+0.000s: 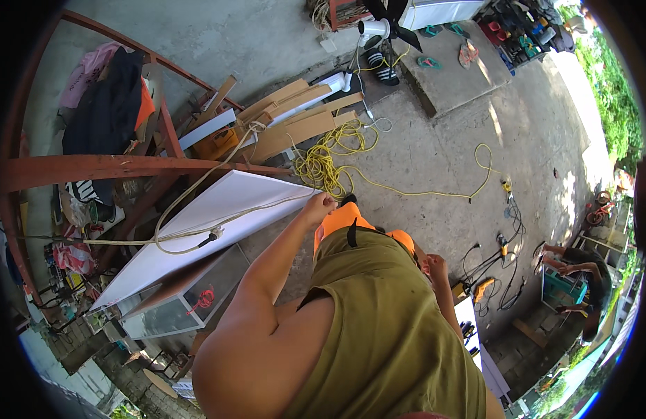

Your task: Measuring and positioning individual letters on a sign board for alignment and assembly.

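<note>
My left hand (pixel 321 208) is closed, with its fingers curled in beside the pointed corner of a large white panel (pixel 242 194). A pale cord (pixel 267 205) crosses the panel and reaches close to these fingers; whether they grip it cannot be made out. The cord's dark plug end (pixel 210 239) lies over the panel. By my right hip, my right hand (pixel 436 267) is also curled closed, and whatever it may hold is hidden. Below me show orange shorts (pixel 344 218) under an olive shirt.
A red metal frame (pixel 113 167) hung with clothes stands at left. Wood planks (pixel 288 105) and a coiled yellow extension cord (pixel 323 164) lie ahead. A standing fan (pixel 389 28) is beyond. Power tools (pixel 503 244) with black cables lie right, near another person (pixel 581 279) bending down.
</note>
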Action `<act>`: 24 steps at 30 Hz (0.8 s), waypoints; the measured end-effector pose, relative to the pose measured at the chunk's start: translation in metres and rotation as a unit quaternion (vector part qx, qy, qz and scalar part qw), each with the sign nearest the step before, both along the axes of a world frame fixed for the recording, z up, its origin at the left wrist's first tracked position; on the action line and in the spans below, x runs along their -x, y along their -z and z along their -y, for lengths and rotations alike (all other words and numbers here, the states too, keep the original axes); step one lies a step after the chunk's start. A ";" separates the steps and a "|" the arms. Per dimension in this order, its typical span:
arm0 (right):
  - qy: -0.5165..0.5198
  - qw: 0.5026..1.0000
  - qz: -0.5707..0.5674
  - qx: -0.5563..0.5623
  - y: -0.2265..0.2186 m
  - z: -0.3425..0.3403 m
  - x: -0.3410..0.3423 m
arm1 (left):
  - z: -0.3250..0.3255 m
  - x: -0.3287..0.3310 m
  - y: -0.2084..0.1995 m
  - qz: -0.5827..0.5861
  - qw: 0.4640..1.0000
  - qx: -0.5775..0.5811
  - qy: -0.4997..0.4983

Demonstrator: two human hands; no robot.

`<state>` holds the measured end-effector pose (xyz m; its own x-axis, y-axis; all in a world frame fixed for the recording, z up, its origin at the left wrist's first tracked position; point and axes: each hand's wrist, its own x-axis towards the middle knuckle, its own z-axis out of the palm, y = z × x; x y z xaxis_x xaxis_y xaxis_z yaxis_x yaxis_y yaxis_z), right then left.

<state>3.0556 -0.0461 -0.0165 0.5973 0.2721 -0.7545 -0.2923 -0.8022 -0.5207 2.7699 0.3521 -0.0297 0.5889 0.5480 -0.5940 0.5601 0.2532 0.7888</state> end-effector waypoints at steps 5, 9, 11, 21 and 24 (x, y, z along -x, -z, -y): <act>-0.185 0.982 0.033 0.021 -0.012 -0.048 -0.030 | 0.018 0.048 0.034 -0.053 0.992 0.048 -0.107; -0.348 0.931 0.107 -0.016 0.015 -0.064 -0.078 | 0.058 0.095 0.053 -0.144 0.964 0.121 -0.186; -0.118 0.991 0.016 -0.054 0.012 -0.084 -0.095 | 0.077 0.104 0.057 -0.147 0.956 0.137 -0.213; -0.355 0.933 0.054 -0.003 0.026 -0.176 -0.235 | 0.091 -0.051 0.009 -0.046 0.925 0.106 -0.362; -0.345 0.938 -0.001 -0.023 0.060 -0.193 -0.290 | 0.085 -0.111 -0.020 -0.054 0.949 0.060 -0.305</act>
<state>3.3458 0.1471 -0.0765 0.2655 0.6260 -0.7332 0.2871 -0.7773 -0.5597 2.8812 0.2671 -0.0098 0.1157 0.6922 -0.7123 0.3558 0.6407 0.6804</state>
